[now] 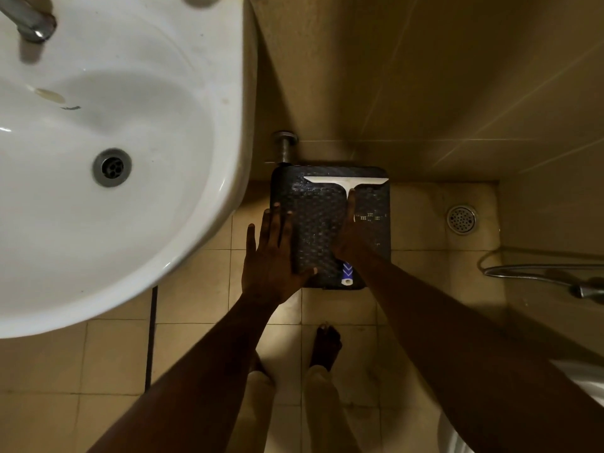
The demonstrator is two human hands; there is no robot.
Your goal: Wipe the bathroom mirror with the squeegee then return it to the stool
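Item one: we note a squeegee (347,204) lying flat on a dark woven-textured stool (313,223), its white blade toward the wall and its blue-and-white handle end near the stool's front edge

Item two: our right hand (348,233) lies over the squeegee's handle, fingers together and stretched along the shaft toward the blade; whether they are gripping it or only resting on it we cannot tell

Item three: our left hand (273,256) is flat and spread, fingers apart, over the stool's left edge, holding nothing

Item four: a white washbasin (183,223) to the left, with a metal tap (27,21) at its top

Item five: a round floor drain (461,220) to the right of the stool, on the beige tiled floor (114,354)

Item six: a bare foot (325,346) below the stool
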